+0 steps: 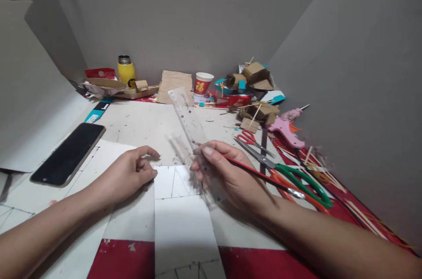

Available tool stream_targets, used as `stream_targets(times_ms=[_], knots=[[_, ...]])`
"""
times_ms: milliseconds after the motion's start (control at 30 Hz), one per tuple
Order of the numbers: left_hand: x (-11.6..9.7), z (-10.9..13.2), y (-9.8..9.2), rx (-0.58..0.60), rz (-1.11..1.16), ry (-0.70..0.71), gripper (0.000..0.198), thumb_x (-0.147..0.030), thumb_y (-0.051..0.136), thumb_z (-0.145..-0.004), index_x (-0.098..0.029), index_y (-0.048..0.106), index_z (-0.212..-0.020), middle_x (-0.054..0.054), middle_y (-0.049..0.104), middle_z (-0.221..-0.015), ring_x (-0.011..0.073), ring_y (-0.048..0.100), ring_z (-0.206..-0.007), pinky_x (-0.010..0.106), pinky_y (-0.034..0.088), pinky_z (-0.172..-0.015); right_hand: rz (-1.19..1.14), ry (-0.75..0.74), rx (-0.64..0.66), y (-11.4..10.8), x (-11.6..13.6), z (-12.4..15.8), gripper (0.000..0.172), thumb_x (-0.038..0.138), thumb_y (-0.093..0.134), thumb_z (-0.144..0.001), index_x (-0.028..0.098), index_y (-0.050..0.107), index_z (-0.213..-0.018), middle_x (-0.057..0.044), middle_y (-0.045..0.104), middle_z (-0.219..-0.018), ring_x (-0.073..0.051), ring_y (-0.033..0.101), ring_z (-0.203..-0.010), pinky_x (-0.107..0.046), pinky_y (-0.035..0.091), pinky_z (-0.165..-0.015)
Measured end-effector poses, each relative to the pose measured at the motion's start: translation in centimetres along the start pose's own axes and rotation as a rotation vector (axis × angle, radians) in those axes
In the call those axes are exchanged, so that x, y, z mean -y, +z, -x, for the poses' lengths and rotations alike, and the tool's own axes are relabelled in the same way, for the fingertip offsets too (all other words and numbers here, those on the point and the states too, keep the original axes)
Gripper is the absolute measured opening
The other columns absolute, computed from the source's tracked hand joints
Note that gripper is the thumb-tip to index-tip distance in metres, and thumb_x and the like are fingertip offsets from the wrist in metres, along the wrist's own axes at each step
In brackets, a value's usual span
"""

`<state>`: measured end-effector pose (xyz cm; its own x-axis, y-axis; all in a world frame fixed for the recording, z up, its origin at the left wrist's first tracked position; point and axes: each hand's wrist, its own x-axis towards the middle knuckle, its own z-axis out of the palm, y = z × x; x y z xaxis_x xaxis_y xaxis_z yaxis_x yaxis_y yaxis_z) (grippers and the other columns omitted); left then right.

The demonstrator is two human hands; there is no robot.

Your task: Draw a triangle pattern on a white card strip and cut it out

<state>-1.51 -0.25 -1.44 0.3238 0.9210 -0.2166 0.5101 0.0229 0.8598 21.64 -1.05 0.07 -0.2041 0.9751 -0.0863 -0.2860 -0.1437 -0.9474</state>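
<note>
My right hand grips a clear plastic ruler, tilted above the paper, together with a slim red and black pencil whose back end points to the right. Below it lies a white paper strip with pencil-drawn triangles and a line across it. My left hand rests at the strip's left edge, thumb by the paper, index finger stretched out and the other fingers loosely bent, holding nothing. The pencil's tip is hidden by my right fingers.
A phone lies left on marked paper. Green-and-orange scissors, small red scissors, a pink glue gun and thin sticks are on the right. At the back stand a yellow bottle, paper cup and cardboard.
</note>
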Motion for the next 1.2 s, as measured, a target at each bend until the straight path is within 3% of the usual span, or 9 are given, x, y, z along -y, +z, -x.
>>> stream_targets(times_ms=[233, 400, 467, 600, 700, 833, 933, 1033, 1200], knots=[[0.1, 0.1, 0.3, -0.182, -0.271, 0.152, 0.017, -0.034, 0.059, -0.084, -0.022, 0.065, -0.095, -0.002, 0.061, -0.062, 0.0174, 0.055, -0.057, 0.031, 0.041, -0.058, -0.013, 0.021, -0.002, 0.1, -0.4, 0.2, 0.018, 0.034, 0.078, -0.079, 0.019, 0.069, -0.083, -0.002, 0.073, -0.068, -0.011, 0.062, -0.054, -0.017, 0.045, -0.043], [-1.1, 1.0, 0.2, -0.526, -0.229, 0.34, 0.016, -0.033, 0.058, -0.09, -0.022, 0.065, -0.099, 0.001, 0.069, -0.083, 0.0165, 0.062, -0.068, 0.03, 0.047, -0.066, 0.047, 0.106, 0.091, 0.0, -0.8, 0.8, 0.021, 0.036, 0.073, -0.084, 0.019, 0.062, -0.077, -0.002, 0.073, -0.068, -0.009, 0.06, -0.051, -0.016, 0.044, -0.044], [-1.8, 1.5, 0.3, -0.562, -0.115, 0.351, 0.017, -0.034, 0.06, -0.09, -0.023, 0.061, -0.103, -0.001, 0.068, -0.084, 0.0146, 0.063, -0.067, 0.028, 0.049, -0.065, 0.075, 0.167, 0.153, 0.2, -0.9, 1.2, 0.027, 0.039, 0.072, -0.085, 0.019, 0.059, -0.074, -0.001, 0.071, -0.065, -0.008, 0.057, -0.048, -0.016, 0.043, -0.044], [-2.9, 1.7, 0.6, -0.456, 0.314, 0.214, 0.031, -0.042, 0.065, -0.091, -0.023, 0.052, -0.111, -0.001, 0.072, -0.081, 0.0138, 0.066, -0.061, 0.025, 0.054, -0.06, 0.179, 0.271, 0.267, 0.7, -0.5, 2.1, 0.037, 0.047, 0.068, -0.086, 0.016, 0.058, -0.067, -0.001, 0.066, -0.062, -0.007, 0.054, -0.048, -0.018, 0.042, -0.047], [-3.1, 1.3, 0.5, -0.377, 0.467, 0.12, 0.037, -0.043, 0.07, -0.087, -0.02, 0.054, -0.111, 0.001, 0.074, -0.074, 0.0131, 0.065, -0.056, 0.023, 0.054, -0.056, 0.292, 0.273, 0.376, 0.8, -0.5, 2.5, 0.038, 0.047, 0.064, -0.088, 0.016, 0.059, -0.066, -0.001, 0.062, -0.059, -0.008, 0.052, -0.047, -0.02, 0.041, -0.046], [-2.8, 0.7, 0.0, -0.265, 0.54, -0.012, 0.037, -0.039, 0.074, -0.08, -0.016, 0.055, -0.103, -0.001, 0.068, -0.055, 0.0111, 0.058, -0.045, 0.019, 0.048, -0.048, 0.466, -0.044, 0.31, 0.1, -1.0, 1.7, 0.033, 0.038, 0.051, -0.096, 0.018, 0.062, -0.071, -0.001, 0.062, -0.063, -0.012, 0.057, -0.056, -0.025, 0.047, -0.055], [-2.1, 0.4, -0.2, -0.129, 0.526, -0.124, 0.034, -0.039, 0.072, -0.079, -0.016, 0.054, -0.095, 0.002, 0.068, -0.053, 0.0116, 0.059, -0.044, 0.02, 0.047, -0.047, 0.75, -0.325, 0.196, -0.8, -1.3, 0.6, 0.016, 0.025, 0.054, -0.094, 0.016, 0.066, -0.097, -0.008, 0.071, -0.089, -0.018, 0.065, -0.079, -0.032, 0.052, -0.073], [-1.3, 0.2, -0.2, -0.029, 0.483, -0.197, 0.033, -0.037, 0.072, -0.076, -0.017, 0.051, -0.092, 0.003, 0.069, -0.057, 0.0136, 0.063, -0.048, 0.023, 0.05, -0.049, 0.984, -0.413, 0.272, -1.4, -1.5, -0.3, 0.028, 0.018, 0.059, -0.089, 0.012, 0.061, -0.116, -0.014, 0.071, -0.108, -0.024, 0.066, -0.099, -0.04, 0.053, -0.086], [-0.4, -0.2, -0.5, -0.018, 0.33, -0.203, 0.037, -0.036, 0.068, -0.074, -0.02, 0.047, -0.1, -0.003, 0.064, -0.057, 0.0166, 0.061, -0.047, 0.026, 0.047, -0.045, 1.105, -0.474, 0.377, -2.0, -2.3, -0.6, 0.031, 0.013, 0.057, -0.09, 0.012, 0.059, -0.121, -0.015, 0.069, -0.116, -0.025, 0.065, -0.107, -0.043, 0.054, -0.093]])
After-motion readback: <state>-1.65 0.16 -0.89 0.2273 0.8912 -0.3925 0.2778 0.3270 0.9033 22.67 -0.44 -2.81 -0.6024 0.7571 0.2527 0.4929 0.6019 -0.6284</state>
